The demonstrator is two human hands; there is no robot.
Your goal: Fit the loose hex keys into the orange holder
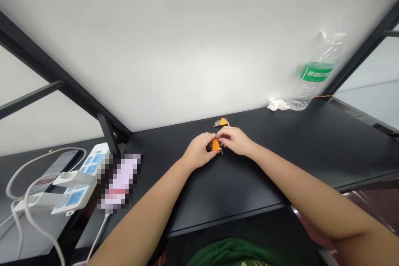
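Observation:
An orange hex key holder (216,144) with several metal hex keys in it lies between my hands, just above the black table. My left hand (199,150) grips the holder from the left, thumb along its lower edge and fingers at its top. At the holder's right side, my right hand (235,140) is closed, its fingertips pinched on the bent end of a hex key; the fingers mostly hide that key. A second orange hex key set (223,121) rests on the table just beyond my hands, near the wall.
The black table (299,145) meets a white wall. At the back right stand a large clear bottle (318,72) with a green label and a crumpled white tissue (278,105). On the left are a blurred-out phone (121,181), a white power strip (84,174) and loose white cables (28,208).

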